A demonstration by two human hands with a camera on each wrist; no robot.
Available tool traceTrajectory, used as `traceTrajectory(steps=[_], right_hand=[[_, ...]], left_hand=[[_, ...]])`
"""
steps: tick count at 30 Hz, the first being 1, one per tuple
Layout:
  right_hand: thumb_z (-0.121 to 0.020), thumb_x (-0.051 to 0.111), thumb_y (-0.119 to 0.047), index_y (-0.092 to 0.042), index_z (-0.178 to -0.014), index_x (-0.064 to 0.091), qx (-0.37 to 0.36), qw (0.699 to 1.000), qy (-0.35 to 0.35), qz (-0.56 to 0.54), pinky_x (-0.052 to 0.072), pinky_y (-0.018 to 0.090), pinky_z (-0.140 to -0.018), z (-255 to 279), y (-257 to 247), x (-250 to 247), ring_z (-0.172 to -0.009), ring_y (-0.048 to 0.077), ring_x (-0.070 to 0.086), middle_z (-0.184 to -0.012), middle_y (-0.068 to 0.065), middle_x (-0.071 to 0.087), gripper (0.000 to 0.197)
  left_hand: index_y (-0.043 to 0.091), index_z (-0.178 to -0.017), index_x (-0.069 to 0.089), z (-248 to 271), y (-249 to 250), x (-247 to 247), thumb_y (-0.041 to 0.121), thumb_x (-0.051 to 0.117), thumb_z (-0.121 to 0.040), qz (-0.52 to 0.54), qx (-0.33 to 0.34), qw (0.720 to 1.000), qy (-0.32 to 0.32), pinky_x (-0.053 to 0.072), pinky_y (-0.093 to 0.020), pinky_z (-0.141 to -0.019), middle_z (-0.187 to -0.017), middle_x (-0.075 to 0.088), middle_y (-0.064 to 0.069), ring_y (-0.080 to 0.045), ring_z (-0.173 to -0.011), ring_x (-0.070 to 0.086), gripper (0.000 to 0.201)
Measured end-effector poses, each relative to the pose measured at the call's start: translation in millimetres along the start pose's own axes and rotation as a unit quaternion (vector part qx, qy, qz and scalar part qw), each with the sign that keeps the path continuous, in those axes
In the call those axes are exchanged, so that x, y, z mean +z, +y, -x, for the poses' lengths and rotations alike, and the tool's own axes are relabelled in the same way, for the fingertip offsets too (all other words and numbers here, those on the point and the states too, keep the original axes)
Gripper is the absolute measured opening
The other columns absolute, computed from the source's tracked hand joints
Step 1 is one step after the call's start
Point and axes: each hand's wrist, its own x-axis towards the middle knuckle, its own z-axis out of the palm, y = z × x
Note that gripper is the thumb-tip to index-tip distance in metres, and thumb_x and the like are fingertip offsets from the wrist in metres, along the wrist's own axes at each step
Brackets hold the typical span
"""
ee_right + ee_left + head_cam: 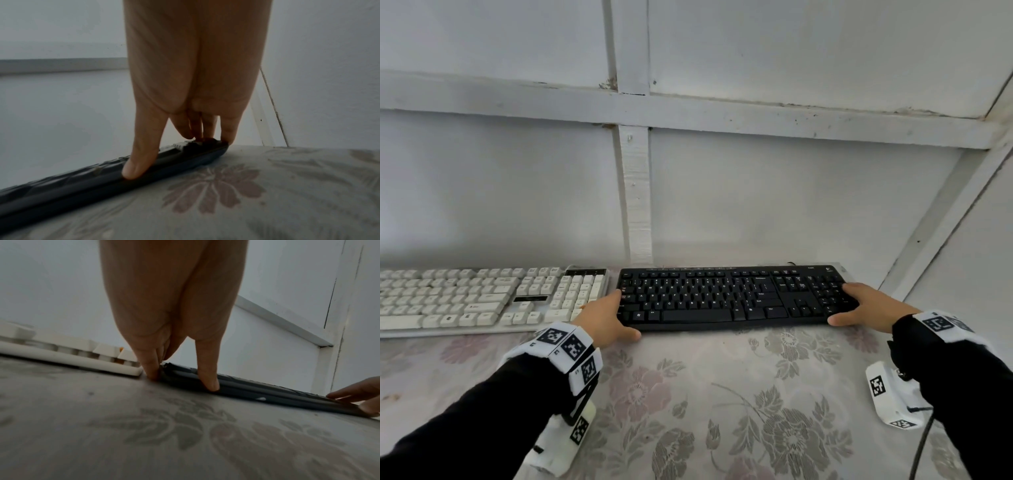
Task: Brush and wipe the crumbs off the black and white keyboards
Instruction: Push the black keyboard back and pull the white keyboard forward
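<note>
The black keyboard [722,298] lies flat on the flowered tablecloth, close to the back wall. My left hand [618,315] grips its left end, thumb on the front edge and fingers down the side. My right hand [859,303] grips its right end, thumb on the front edge and fingers [205,129] over the number pad. The left wrist view has the left hand [182,378] at the black keyboard [257,391]. The right wrist view has the right hand [168,154] on the black keyboard [82,183]. The white keyboard [465,298] lies just to the left, with a small orange crumb [121,348] among its right-end keys.
A flowered tablecloth [705,394] covers the table in front of both keyboards. A white panelled wall [722,205] stands right behind them, and a side wall [969,240] closes in at the right. The white keyboard [82,352] nearly touches the black one.
</note>
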Motion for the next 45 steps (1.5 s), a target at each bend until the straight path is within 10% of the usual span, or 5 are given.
traceTrajectory(steps=[11,23,35,45], right_hand=[[-0.088,0.065,-0.029,0.001,-0.134,0.043,-0.061,0.997,0.037,0.037,0.032,0.03,-0.101,24,-46,11,-0.128,0.028,0.041,-0.142,0.016,0.042,0.059],[-0.092,0.054,-0.042,-0.014,-0.15,0.023,-0.248,0.968,-0.03,0.011,0.025,0.023,-0.108,113,-233,101,-0.14,0.016,0.029,-0.155,0.002,0.026,0.071],[-0.085,0.063,-0.045,-0.013,-0.138,0.041,-0.183,0.983,-0.02,0.002,0.042,0.032,-0.097,110,-338,191,-0.118,0.023,0.051,-0.133,0.009,0.051,0.066],[-0.073,0.076,-0.047,-0.007,-0.134,0.041,-0.097,0.995,-0.003,0.019,0.042,0.03,-0.09,95,-336,200,-0.116,0.024,0.05,-0.131,0.011,0.05,0.081]], left_hand=[[0.017,-0.138,0.038,19,-26,-16,0.026,0.07,-0.081,0.071,0.054,0.995,-0.039,0.035,-0.033,-0.109,-0.137,0.049,0.002,-0.018,-0.125,0.048,0.066],[0.017,-0.144,0.029,60,-145,-104,0.035,0.067,-0.083,0.09,0.06,0.993,0.053,0.033,-0.032,-0.108,-0.144,0.042,-0.003,-0.017,-0.132,0.04,0.074],[0.008,-0.142,0.032,47,-300,-195,0.026,0.07,-0.082,0.019,-0.02,0.99,0.136,0.031,-0.035,-0.106,-0.145,0.04,-0.01,-0.027,-0.131,0.04,0.074],[0.017,-0.124,0.056,-4,-374,-207,0.04,0.09,-0.044,0.027,0.008,0.993,0.117,0.042,-0.043,-0.102,-0.123,0.061,0.003,-0.021,-0.116,0.055,0.09]])
